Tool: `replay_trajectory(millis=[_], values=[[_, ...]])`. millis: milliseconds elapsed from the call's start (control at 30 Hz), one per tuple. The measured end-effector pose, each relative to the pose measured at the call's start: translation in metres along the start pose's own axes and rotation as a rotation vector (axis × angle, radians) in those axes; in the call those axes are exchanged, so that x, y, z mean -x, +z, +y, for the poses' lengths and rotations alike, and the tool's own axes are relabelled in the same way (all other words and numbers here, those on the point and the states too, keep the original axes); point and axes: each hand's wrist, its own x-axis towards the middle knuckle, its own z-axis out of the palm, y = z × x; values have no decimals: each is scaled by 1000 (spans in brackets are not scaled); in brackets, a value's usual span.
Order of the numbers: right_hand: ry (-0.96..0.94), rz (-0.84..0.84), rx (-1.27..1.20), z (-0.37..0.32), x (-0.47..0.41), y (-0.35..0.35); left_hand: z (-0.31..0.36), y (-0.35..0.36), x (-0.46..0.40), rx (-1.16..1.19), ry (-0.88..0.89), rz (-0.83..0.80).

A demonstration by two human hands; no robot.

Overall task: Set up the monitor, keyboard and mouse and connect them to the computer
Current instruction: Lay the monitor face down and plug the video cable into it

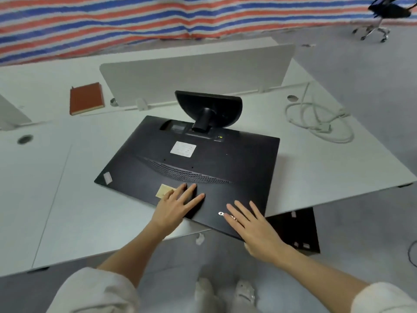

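We've got our left hand (178, 203) flat, fingers straight and spread, pressing on the back panel of the monitor (191, 168), just beside a tan sticker (164, 190). Our right hand (252, 224) is flat too, fingers splayed over the logo near the closest corner. Neither hand grips anything; both just press down.

The monitor lies face down on the white desk (67, 199), its near edge sticking out past the desk's front edge. That overhang is likely why both palms bear on it: weight on the panel keeps it from tipping or sliding. The stand (208, 111) is already attached at the far edge, base standing up, so face-down looks like the position for fitting the stand, and tipping the screen upright seems the next job.

Counting: one monitor, one stand, two hands, one coil of pale cable (316, 123) to the right on the desk, one reddish notebook (86, 98) far left by the divider (194, 75), one dark box that may be the computer (295, 231) under the desk. No keyboard, no mouse in sight.
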Motion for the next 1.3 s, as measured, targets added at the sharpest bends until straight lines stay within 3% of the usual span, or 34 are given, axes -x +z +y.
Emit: replay_trajectory(millis=[233, 567, 700, 767, 867, 933, 1100, 1300], values=[[21, 65, -60, -33, -14, 32, 16, 22, 10, 204, -187, -35], [-107, 15, -114, -89, -58, 38, -7, 31, 41, 413, -436, -291], [-211, -6, -194, -70, -60, 38, -8, 32, 40, 455, -464, -265], [-251, -4, -347, -58, -62, 30, -6, 25, 35, 496, -501, -204], [-135, -12, -721, -41, -65, 9, -5, 9, 16, 548, -529, -99], [-9, -17, -809, -24, -67, -7, -7, -8, -8, 579, -496, -52], [233, 39, -908, 34, -71, -30, 0, -54, -80, 614, -380, 80], [560, 55, -897, 151, -67, -31, 56, -112, -190, 653, -133, 182]])
